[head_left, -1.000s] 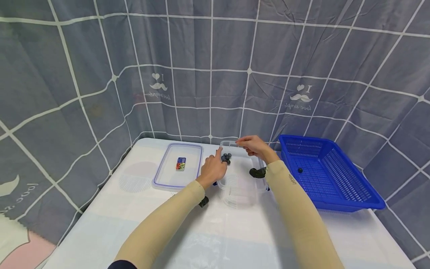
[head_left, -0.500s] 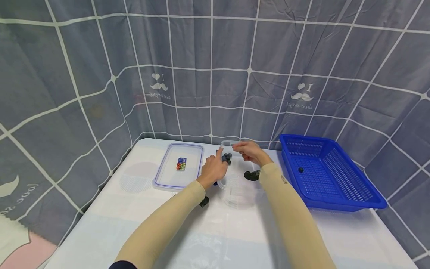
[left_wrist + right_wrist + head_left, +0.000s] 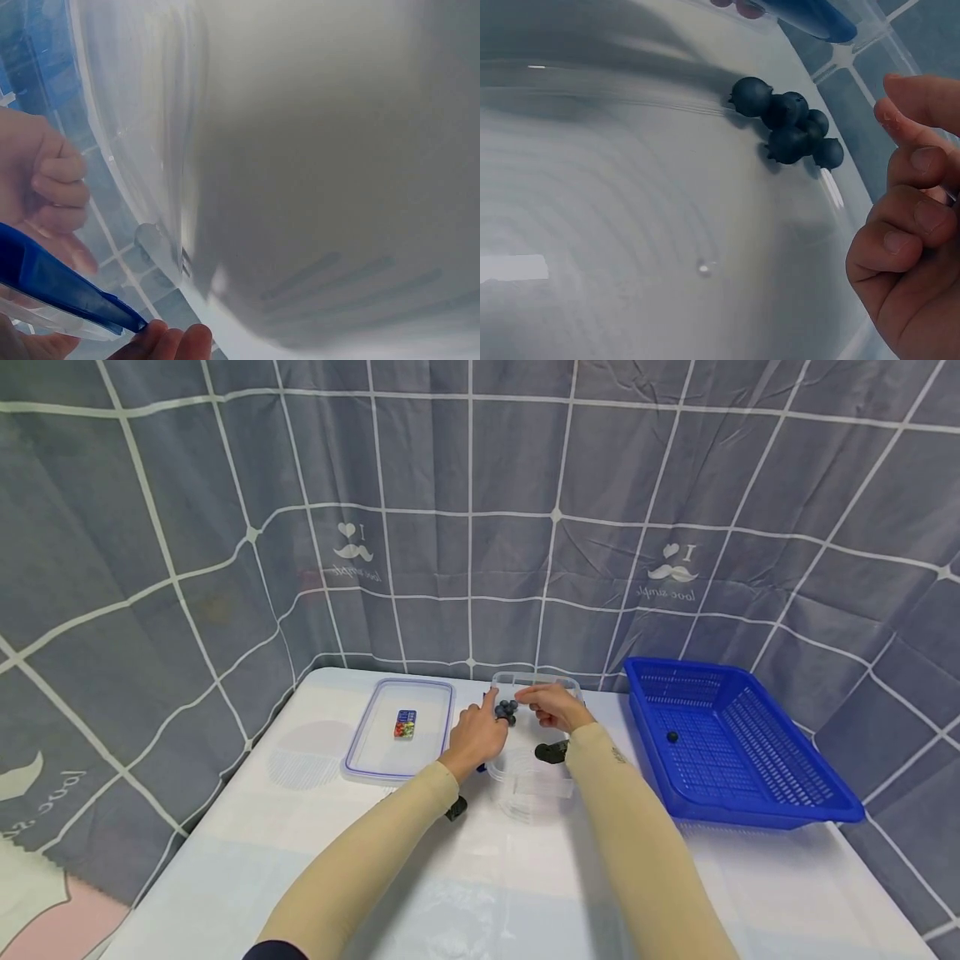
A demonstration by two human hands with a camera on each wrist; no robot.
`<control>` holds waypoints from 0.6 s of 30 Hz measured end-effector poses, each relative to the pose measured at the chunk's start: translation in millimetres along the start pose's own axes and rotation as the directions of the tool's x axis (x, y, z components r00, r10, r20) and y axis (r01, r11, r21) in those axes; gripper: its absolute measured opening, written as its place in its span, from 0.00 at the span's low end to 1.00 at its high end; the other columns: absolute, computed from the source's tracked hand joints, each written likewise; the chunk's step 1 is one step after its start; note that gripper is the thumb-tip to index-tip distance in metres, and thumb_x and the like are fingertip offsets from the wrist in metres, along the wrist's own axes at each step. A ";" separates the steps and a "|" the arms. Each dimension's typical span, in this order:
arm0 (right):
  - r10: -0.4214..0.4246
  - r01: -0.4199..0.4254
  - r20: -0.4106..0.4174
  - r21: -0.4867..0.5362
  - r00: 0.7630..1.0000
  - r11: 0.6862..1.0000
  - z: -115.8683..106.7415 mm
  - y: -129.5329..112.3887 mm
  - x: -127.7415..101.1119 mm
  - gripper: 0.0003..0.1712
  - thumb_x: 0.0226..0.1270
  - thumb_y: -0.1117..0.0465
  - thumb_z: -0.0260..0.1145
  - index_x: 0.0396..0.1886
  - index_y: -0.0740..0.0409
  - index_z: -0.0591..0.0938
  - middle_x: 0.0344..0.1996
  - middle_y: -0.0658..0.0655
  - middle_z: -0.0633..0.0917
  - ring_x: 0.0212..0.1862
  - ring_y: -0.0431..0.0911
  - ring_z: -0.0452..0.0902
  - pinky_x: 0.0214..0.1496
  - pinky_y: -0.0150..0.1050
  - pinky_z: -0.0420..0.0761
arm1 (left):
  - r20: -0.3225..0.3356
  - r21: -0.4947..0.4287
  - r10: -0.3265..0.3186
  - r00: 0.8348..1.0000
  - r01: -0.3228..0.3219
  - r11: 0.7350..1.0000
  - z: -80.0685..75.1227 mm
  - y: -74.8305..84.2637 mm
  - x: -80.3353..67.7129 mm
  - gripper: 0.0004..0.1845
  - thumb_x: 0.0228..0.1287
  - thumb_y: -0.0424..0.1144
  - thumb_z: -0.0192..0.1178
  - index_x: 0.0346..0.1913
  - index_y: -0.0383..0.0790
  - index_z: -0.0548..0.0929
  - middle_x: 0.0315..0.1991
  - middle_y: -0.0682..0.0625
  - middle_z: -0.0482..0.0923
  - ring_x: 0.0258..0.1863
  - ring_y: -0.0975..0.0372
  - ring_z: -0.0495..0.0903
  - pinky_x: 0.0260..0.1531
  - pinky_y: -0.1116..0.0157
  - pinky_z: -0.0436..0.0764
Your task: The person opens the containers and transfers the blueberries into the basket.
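Holding the box (image 3: 534, 752) with your left hand (image 3: 476, 735) while your right hand (image 3: 553, 707) hovers over the berries (image 3: 506, 710).

The clear box sits near the table's (image 3: 465, 877) far edge, berries clustered in its far left corner. Your left hand's fingers curl around the box's left rim. Your right hand's fingers are loosely curled, gripping nothing. The lid (image 3: 397, 729) lies left of the box; the blue basket (image 3: 735, 747), by the right edge, holds one berry (image 3: 672, 737).
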State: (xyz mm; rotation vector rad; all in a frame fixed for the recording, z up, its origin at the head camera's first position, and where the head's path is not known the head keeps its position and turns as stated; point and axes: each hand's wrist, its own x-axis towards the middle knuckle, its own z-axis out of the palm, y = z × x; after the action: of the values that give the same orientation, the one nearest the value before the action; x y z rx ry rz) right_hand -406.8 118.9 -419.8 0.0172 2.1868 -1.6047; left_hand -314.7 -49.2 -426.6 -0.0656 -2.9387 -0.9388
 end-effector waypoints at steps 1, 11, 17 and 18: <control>0.009 -0.009 -0.006 0.002 1.000 1.000 1.2 1.2 2.1 0.25 0.73 0.57 0.65 0.66 0.60 0.78 0.19 0.48 0.67 0.19 0.42 0.50 0.25 0.36 0.59 | -0.001 0.003 0.000 1.000 0.000 1.000 0.0 0.0 0.1 0.32 0.75 0.47 0.44 0.80 0.57 0.55 0.63 0.37 0.73 0.61 0.45 0.74 0.49 0.44 0.78; 0.107 -0.109 -0.059 -0.024 0.993 0.994 10.9 13.2 10.6 0.22 0.69 0.57 0.68 0.61 0.55 0.82 0.17 0.48 0.66 0.18 0.42 0.51 0.23 0.36 0.57 | 0.002 0.007 -0.015 1.000 0.015 1.000 -0.9 0.8 -0.3 0.32 0.75 0.47 0.45 0.80 0.57 0.55 0.64 0.38 0.72 0.63 0.45 0.73 0.51 0.43 0.78; 0.138 -0.143 -0.093 -0.042 0.986 0.989 12.3 17.4 9.4 0.23 0.66 0.58 0.70 0.61 0.53 0.83 0.16 0.48 0.67 0.17 0.42 0.52 0.22 0.36 0.56 | 0.014 -0.004 -0.019 1.000 0.019 1.000 -2.4 1.8 -0.6 0.32 0.76 0.48 0.44 0.80 0.58 0.54 0.66 0.37 0.71 0.64 0.44 0.73 0.51 0.43 0.78; 0.137 -0.142 -0.095 -0.045 0.986 0.989 12.7 18.1 9.7 0.23 0.65 0.58 0.70 0.60 0.53 0.83 0.16 0.47 0.67 0.17 0.42 0.52 0.23 0.36 0.56 | 0.015 -0.004 -0.021 1.000 0.021 1.000 -2.6 1.8 -0.6 0.32 0.76 0.48 0.44 0.80 0.58 0.54 0.66 0.37 0.71 0.64 0.44 0.73 0.52 0.42 0.78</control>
State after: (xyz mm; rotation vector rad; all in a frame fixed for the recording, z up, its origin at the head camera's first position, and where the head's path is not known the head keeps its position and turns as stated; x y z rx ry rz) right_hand -406.8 111.0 -442.6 0.2282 2.2410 -1.4970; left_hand -313.8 -49.2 -423.5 -0.0425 -2.9570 -0.9521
